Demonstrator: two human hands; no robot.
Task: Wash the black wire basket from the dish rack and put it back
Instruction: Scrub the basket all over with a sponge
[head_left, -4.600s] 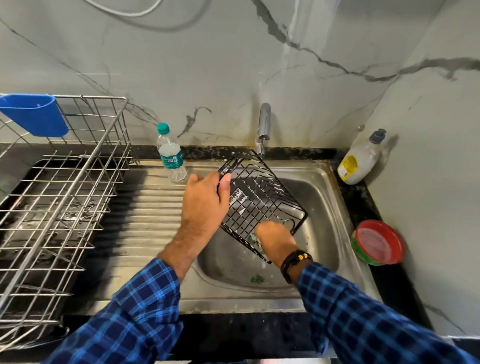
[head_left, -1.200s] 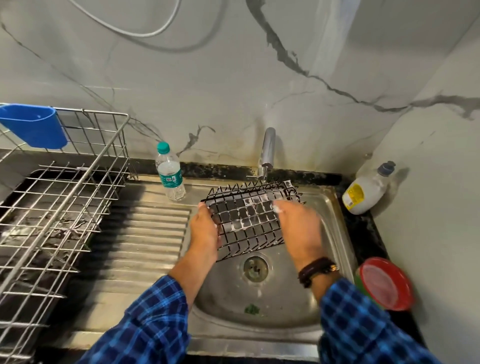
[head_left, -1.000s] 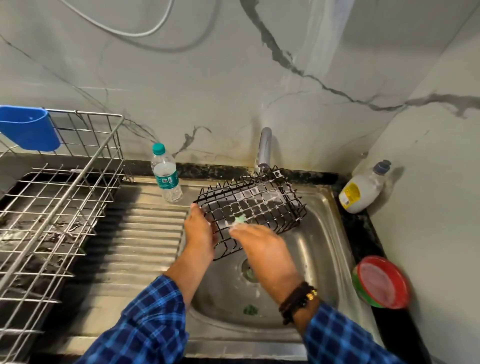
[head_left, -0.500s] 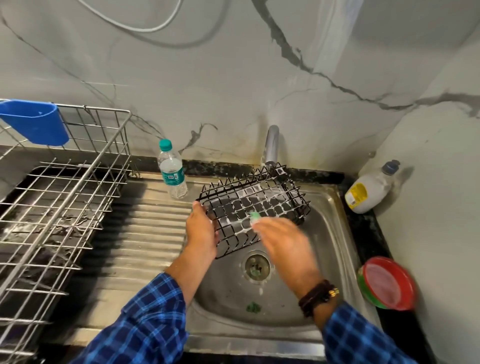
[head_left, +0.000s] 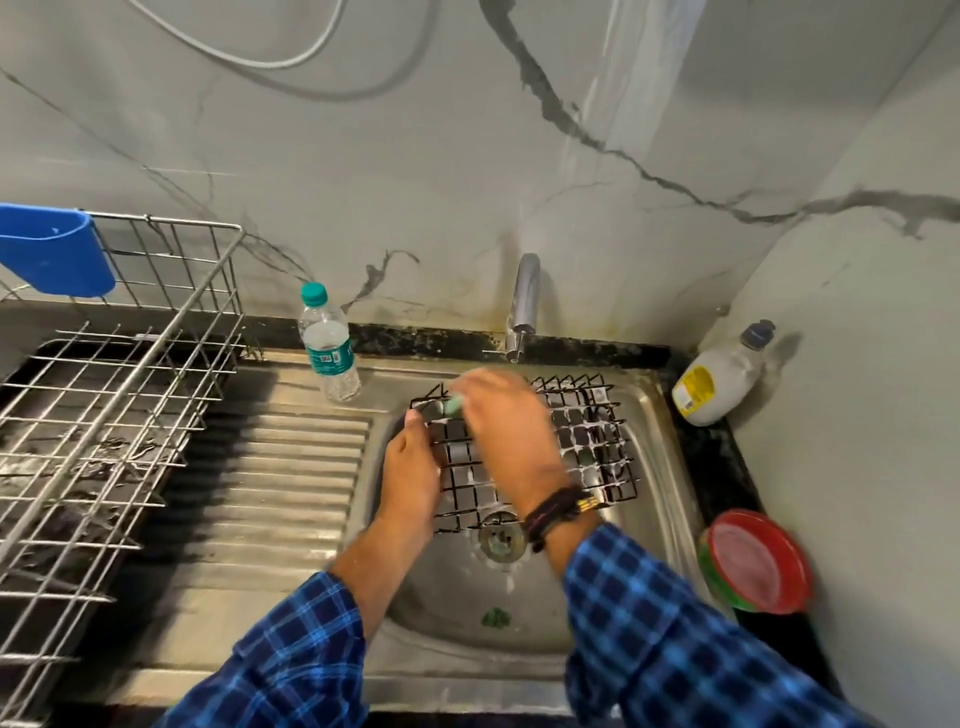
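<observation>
The black wire basket (head_left: 592, 441) is held over the steel sink (head_left: 670, 499), its grid facing up and streaked with white suds. My left hand (head_left: 413, 473) grips the basket's left edge. My right hand (head_left: 506, 431) reaches across the grid to its far left corner, fingers closed on a small green scrubber (head_left: 455, 405) that presses against the wires. The silver dish rack (head_left: 104, 415) stands on the left of the counter. My right arm hides the middle of the basket.
The tap (head_left: 523, 306) rises behind the sink. A water bottle (head_left: 328, 345) stands on the ribbed drainboard (head_left: 270, 483). A blue cup (head_left: 52, 257) hangs on the rack. A soap bottle (head_left: 719, 379) and a red-lidded container (head_left: 753, 561) sit at the right.
The basket has tilted flatter over the sink. My right hand has swept with the scrubber from the grid's middle to its far left corner. My left hand keeps its hold.
</observation>
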